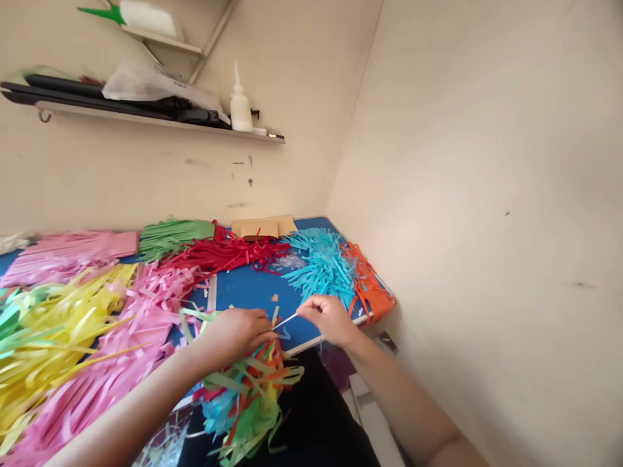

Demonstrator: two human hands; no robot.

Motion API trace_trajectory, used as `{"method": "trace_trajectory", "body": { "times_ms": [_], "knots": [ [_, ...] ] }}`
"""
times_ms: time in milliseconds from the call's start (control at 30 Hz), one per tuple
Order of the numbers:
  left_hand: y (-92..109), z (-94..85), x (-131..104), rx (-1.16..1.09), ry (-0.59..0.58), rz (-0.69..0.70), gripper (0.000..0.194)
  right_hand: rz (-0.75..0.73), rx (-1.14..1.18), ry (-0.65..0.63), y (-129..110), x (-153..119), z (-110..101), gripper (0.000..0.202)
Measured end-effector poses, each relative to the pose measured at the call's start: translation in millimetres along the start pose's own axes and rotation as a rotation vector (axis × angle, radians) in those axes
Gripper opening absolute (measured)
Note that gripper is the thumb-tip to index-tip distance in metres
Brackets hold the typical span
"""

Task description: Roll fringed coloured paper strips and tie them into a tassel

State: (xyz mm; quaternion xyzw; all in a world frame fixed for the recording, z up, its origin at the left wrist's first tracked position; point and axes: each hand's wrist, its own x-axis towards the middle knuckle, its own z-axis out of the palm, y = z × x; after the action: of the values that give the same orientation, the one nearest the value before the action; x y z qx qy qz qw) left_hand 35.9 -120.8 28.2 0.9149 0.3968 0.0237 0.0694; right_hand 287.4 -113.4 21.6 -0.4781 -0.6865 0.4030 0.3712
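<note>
My left hand (241, 331) is closed at the table's front edge, pinching the top of a multicoloured paper-strip tassel (253, 395) that hangs over my dark-clothed lap. A thin white string (286, 322) stretches from those fingers to my right hand (328, 316). The right thumb and forefinger are pressed together on the string's other end. Just beyond the right hand lies a bundle of light-blue fringed paper (321, 263). My left fingers hide the spot where string and tassel meet.
Pink fringed paper (141, 324), yellow strips (58, 337), a green bundle (172, 235), red strips (224, 251) and orange strips (372, 288) cover parts of the blue table (243, 295). A wall shelf (160, 120) holds a white nozzle bottle (241, 107). A bare wall (477, 194) stands close at right.
</note>
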Motion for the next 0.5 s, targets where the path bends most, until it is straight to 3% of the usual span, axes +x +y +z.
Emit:
{"method": "trace_trajectory", "body": {
  "times_ms": [100, 167, 267, 300, 367, 433, 500],
  "knots": [
    [-4.2, 3.0, 0.5, -0.018, 0.005, 0.006, 0.044, -0.051, -0.261, 0.169, -2.1, -1.9, -24.6, 0.026],
    [-2.6, 3.9, 5.4, -0.032, 0.011, 0.019, 0.043, -0.163, -0.467, 0.197, -6.0, -3.4, -22.9, 0.020],
    [4.9, -0.2, 15.8, -0.056, 0.029, 0.028, 0.037, -0.305, -0.506, -0.058, -13.5, -3.8, 6.5, 0.053],
    [6.9, -3.1, 17.4, -0.065, 0.046, 0.025, 0.035, -0.278, -0.459, -0.177, -15.3, -3.3, 18.1, 0.053],
    [7.6, -8.2, 13.0, -0.077, 0.109, 0.005, 0.031, -0.140, -0.354, -0.331, -16.8, -0.8, 33.8, 0.030],
    [5.3, -5.7, -5.0, -0.108, 0.251, -0.085, 0.036, -0.023, -0.245, -0.359, -15.5, 3.4, 33.3, 0.018],
    [5.6, 11.5, -34.4, -0.208, 0.462, -0.326, 0.041, 0.022, -0.114, -0.296, -12.2, 8.3, 18.2, 0.029]
  ]
}}
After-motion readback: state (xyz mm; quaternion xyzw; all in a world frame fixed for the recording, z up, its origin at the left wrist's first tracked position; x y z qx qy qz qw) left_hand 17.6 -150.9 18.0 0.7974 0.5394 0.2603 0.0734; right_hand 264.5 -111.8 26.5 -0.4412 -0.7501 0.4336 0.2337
